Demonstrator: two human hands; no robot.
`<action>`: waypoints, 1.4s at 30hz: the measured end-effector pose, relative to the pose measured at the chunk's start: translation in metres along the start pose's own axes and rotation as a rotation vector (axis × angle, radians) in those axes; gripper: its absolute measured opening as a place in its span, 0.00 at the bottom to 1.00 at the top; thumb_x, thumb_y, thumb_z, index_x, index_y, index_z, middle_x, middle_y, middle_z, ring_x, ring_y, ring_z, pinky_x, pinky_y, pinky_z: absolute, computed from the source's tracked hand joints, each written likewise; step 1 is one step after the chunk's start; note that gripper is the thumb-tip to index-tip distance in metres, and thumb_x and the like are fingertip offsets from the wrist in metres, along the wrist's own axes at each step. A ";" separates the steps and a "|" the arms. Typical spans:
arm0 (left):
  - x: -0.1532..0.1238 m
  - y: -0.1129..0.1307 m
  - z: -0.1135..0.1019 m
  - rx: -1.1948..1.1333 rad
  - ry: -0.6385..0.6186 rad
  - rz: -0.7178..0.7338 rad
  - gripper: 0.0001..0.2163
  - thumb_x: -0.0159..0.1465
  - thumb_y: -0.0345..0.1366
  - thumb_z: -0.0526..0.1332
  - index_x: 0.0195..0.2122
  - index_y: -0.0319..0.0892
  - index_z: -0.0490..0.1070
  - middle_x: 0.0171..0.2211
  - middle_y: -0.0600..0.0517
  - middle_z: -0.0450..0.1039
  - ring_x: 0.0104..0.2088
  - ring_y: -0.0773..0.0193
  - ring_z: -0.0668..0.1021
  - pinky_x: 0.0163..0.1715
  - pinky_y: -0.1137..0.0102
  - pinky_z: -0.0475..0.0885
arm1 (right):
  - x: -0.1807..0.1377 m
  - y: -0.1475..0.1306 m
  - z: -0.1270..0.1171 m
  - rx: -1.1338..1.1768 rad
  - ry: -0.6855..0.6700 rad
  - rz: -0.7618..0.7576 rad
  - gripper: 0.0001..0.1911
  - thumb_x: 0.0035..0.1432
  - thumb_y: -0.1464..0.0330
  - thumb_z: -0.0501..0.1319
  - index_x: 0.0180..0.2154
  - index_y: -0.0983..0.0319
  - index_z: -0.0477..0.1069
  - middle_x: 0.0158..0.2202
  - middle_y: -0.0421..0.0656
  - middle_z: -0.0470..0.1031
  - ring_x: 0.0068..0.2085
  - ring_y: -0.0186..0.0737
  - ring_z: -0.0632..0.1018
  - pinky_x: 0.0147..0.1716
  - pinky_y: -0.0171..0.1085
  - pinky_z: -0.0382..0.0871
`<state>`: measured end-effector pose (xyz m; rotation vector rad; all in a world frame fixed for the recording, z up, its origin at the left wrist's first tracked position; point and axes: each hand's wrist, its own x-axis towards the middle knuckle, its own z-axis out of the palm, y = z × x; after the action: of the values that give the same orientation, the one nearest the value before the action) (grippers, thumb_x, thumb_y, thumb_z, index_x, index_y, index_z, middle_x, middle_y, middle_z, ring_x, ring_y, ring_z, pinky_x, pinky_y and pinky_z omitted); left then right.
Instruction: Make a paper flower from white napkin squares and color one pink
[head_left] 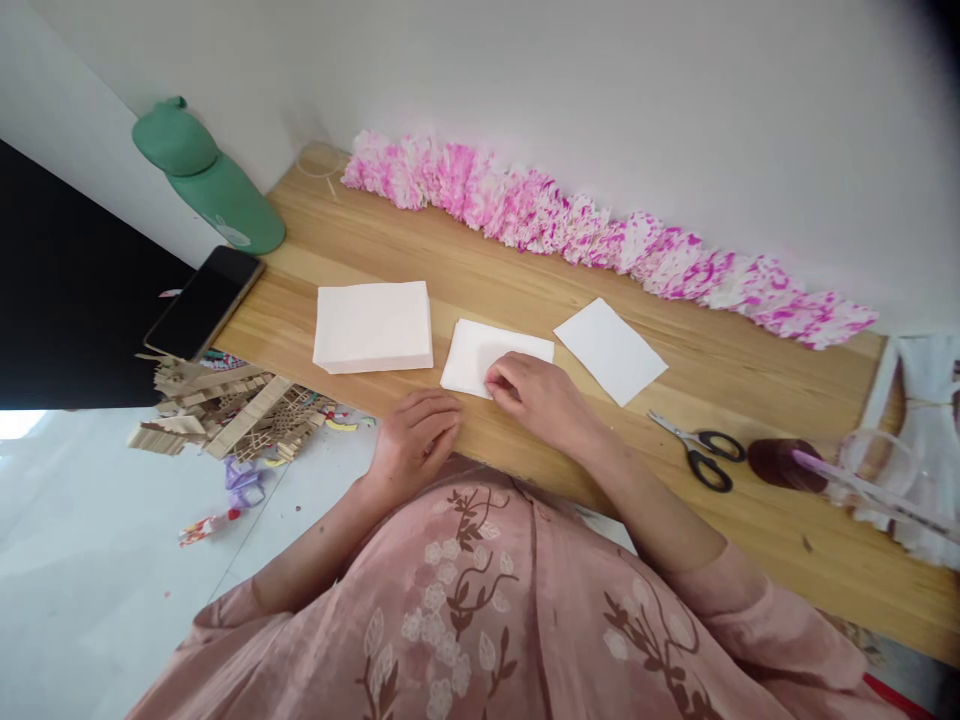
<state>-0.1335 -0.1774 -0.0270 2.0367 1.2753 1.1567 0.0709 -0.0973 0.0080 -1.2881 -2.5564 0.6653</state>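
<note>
My right hand [536,398] is over the front right part of a thin, slightly fanned pile of white paper [472,355], its thumb and fingers pinched together at the near edge of the sheets. The fingertips partly hide that edge. My left hand [415,437] rests loosely at the table's front edge, fingers extended and holding nothing. Just beyond it stands a thick, neat stack of white paper [371,325]. To the right of the thin pile, one flat white piece of paper [611,350] lies turned at an angle.
Black-handled scissors [705,452] and a cup with dark red liquid [784,465] are on the right. A pink-and-white ruffled paper strip [540,212] runs along the wall. A phone [204,300] and green bottle [225,195] stand left; scraps [247,400] lie below the edge.
</note>
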 end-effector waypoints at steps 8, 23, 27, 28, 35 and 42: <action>0.002 0.005 -0.004 -0.042 -0.006 -0.029 0.07 0.64 0.29 0.60 0.37 0.44 0.79 0.39 0.46 0.82 0.43 0.57 0.81 0.54 0.58 0.72 | 0.003 -0.012 0.006 -0.215 -0.001 -0.074 0.07 0.67 0.67 0.56 0.39 0.61 0.72 0.39 0.45 0.77 0.41 0.41 0.74 0.31 0.37 0.56; 0.002 0.002 -0.005 0.010 0.019 0.069 0.07 0.64 0.28 0.60 0.38 0.42 0.77 0.38 0.46 0.81 0.42 0.59 0.81 0.51 0.60 0.74 | 0.005 -0.016 0.010 -0.311 0.019 -0.118 0.08 0.68 0.67 0.56 0.38 0.61 0.72 0.38 0.44 0.76 0.41 0.41 0.73 0.30 0.38 0.55; 0.003 0.002 -0.004 0.007 0.032 0.101 0.06 0.64 0.27 0.60 0.37 0.40 0.77 0.37 0.45 0.81 0.42 0.59 0.81 0.50 0.61 0.74 | 0.006 -0.021 0.010 -0.365 -0.014 -0.119 0.10 0.68 0.69 0.54 0.36 0.62 0.72 0.38 0.45 0.75 0.40 0.41 0.73 0.29 0.38 0.55; 0.004 0.003 -0.005 0.001 0.028 0.093 0.06 0.64 0.27 0.60 0.37 0.40 0.77 0.37 0.45 0.81 0.42 0.59 0.81 0.50 0.61 0.74 | 0.007 -0.020 0.009 -0.337 -0.018 -0.102 0.09 0.68 0.69 0.54 0.36 0.62 0.72 0.38 0.46 0.76 0.40 0.41 0.73 0.30 0.38 0.55; 0.006 0.009 -0.014 -0.116 0.019 -0.169 0.07 0.67 0.31 0.59 0.38 0.41 0.78 0.38 0.47 0.82 0.42 0.60 0.81 0.44 0.67 0.74 | 0.003 -0.002 0.002 0.090 0.044 0.005 0.05 0.65 0.71 0.56 0.35 0.61 0.69 0.36 0.42 0.75 0.34 0.36 0.72 0.34 0.35 0.59; 0.025 0.011 0.000 -0.366 0.070 -0.490 0.21 0.64 0.38 0.62 0.59 0.44 0.66 0.41 0.49 0.77 0.34 0.68 0.78 0.35 0.73 0.73 | -0.006 0.003 0.005 0.239 0.127 0.005 0.05 0.64 0.70 0.55 0.34 0.60 0.67 0.34 0.41 0.74 0.32 0.35 0.70 0.33 0.34 0.59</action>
<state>-0.1226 -0.1605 -0.0092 1.3351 1.3743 1.1262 0.0747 -0.1016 0.0026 -1.2163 -2.2933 0.8327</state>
